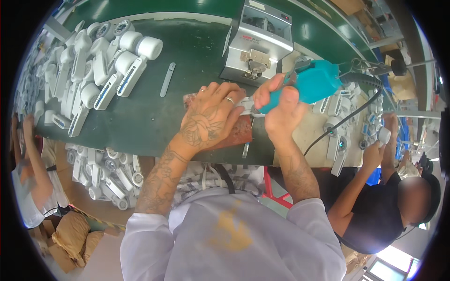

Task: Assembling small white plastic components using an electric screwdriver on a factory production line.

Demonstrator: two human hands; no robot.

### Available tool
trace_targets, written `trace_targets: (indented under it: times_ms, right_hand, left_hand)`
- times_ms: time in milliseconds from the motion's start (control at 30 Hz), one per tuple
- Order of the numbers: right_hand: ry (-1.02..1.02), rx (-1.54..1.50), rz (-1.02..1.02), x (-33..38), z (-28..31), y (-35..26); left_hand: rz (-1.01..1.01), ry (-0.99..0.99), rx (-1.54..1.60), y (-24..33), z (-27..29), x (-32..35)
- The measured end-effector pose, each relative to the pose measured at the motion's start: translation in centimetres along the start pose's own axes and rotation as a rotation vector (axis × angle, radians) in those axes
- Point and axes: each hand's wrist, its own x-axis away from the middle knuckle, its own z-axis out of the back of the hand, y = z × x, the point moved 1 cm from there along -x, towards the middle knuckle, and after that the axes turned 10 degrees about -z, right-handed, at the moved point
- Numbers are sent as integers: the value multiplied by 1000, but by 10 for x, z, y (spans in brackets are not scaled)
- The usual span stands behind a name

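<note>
— Surface? 
— Green bench [187,56], long, running on into a factory room. Reddish pad [236,133] at the near edge. Grey machine [258,42] behind it. White parts [101,65] heaped far left, more in a box [105,175] below the edge.

— Hands? 
— Left hand [211,117] flat, fingers spread, pressing a white part [246,105] onto the pad. Right hand [281,110] closed round a teal driver [309,84], tip at that part.

— Room? 
— Co-workers seated on both sides; one at right holding a white piece [384,135].
</note>
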Motion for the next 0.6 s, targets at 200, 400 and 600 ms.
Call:
trace_targets:
  times_ms: [200, 400, 600]
  right_hand:
    - [5, -62, -8, 2, -1, 17]
    - [44, -492, -106, 32, 25, -18]
    - [115, -304, 42, 87, 50, -45]
  left_hand:
    - [22, -2, -36, -4, 8, 9]
    - [-217, 74, -185, 9, 12, 28]
    - [638, 756, -49, -59, 139, 59]
